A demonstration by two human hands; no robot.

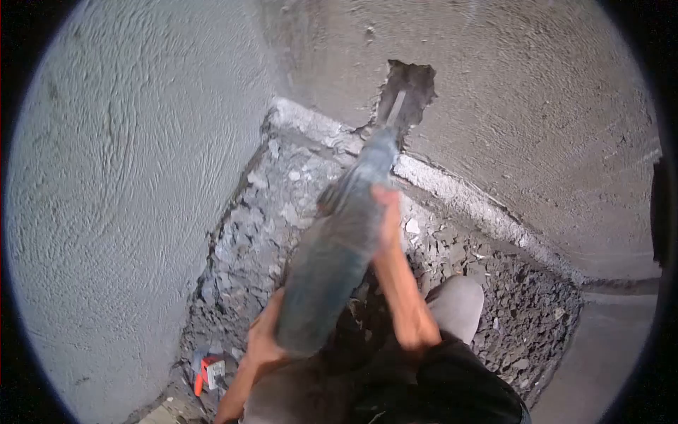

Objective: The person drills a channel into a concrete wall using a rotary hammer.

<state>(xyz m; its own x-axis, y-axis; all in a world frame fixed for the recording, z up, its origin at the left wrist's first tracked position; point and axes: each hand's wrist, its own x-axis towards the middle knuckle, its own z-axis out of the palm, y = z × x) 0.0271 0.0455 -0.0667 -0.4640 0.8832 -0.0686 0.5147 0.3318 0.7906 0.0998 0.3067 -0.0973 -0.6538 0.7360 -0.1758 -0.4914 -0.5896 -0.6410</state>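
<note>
Left hand [265,335] closed round the rear of the demolition hammer [326,272]; right hand [385,215] gripping its front side. Body slants over rubble [519,318], chisel bit [397,108] inside ragged hole [421,78] in wall [522,106]. Blurry, can't tell if tip touches.

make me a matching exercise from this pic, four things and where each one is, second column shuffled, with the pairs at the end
Things
1. left hand
2. right hand
3. bit of the power tool
4. red-orange item

Places
A. at the jagged hole in the wall
B. towards the picture's lower left corner
C. at the power tool's rear end
D. on the power tool's body, nearer the bit

Pairs: 1-C, 2-D, 3-A, 4-B
</note>
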